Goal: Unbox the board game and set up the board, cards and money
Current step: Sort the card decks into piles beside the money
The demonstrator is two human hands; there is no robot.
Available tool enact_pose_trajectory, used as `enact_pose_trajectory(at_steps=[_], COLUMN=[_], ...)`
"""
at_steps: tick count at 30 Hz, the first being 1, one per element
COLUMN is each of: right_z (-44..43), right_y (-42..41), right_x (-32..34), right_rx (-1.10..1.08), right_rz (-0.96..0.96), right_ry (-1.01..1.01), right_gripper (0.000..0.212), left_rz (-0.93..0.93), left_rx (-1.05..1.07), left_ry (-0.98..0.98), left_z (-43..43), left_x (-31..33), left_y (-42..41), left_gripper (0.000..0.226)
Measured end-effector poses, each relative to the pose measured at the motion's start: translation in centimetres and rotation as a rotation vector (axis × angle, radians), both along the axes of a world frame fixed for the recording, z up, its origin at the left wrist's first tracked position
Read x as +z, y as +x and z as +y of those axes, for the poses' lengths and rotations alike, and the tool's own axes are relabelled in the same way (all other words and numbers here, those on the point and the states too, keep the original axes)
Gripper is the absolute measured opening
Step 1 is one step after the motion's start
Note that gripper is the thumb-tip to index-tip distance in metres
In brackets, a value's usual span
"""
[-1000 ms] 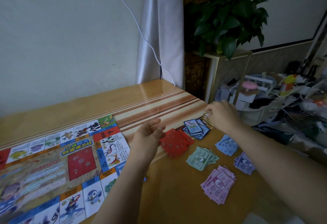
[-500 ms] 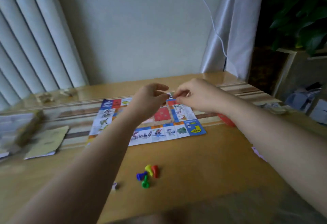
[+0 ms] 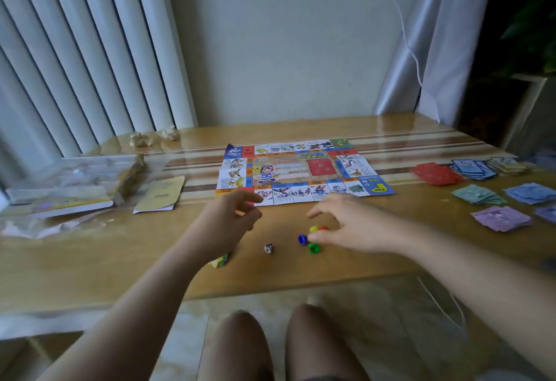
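R hand (image 3: 352,227) fingers spread loose, palm down right over the coloured pawns (image 3: 313,237), maybe touching the top ones but can't tell if it's gripping any; L hand (image 3: 228,224) half-curled, empty, hovering w/ a die (image 3: 268,248) just beside it. Beyond the fingertips the board (image 3: 304,173) lies flat mid-table (image 3: 120,263). Far right: red cards (image 3: 436,173), blue cards (image 3: 474,168), money piles (image 3: 499,200); booklet (image 3: 161,193) off left.

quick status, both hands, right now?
Left hand: fingers loosely curled above the table, nothing visibly held.
Right hand: open, fingers spread over the coloured pawns, not gripping them.
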State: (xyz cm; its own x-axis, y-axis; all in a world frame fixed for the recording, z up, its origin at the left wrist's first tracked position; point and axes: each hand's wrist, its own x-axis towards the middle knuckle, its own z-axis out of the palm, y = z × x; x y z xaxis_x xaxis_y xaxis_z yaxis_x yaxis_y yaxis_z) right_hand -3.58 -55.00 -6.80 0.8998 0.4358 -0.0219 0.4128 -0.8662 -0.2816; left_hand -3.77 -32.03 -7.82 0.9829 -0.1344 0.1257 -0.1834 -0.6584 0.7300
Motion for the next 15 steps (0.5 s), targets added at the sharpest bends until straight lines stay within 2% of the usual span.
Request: enact_pose_trajectory(at_steps=[3, 6, 12, 15], right_z=[0.5, 1.5, 2.8, 3.0], right_y=[-0.8, -1.1, -0.5, -0.3], right_x=[-1.6, -2.5, -3.5, -3.8], right_rx=[-0.039, -0.024, -0.016, 0.006], right_rz=[-0.051, -0.067, -0.127, -0.151], right_ry=[-0.032, -0.061, -0.08, -0.038], right_gripper=[0.062, 0.063, 0.048, 0.037], left_rz=[-0.031, -0.05, -0.047, 0.058], left_rx=[0.031, 0.082, 0.177, 0.129], left_ry=[-0.04, -0.042, 0.009, 0.065], left_z=[1.4, 3.0, 6.9, 7.9], left_x=[-0.4, -0.7, -2.0, -2.2], left_y=[-0.4, -0.5, -0.9, -1.3], left_gripper=[0.018, 0.018, 0.018, 0.025])
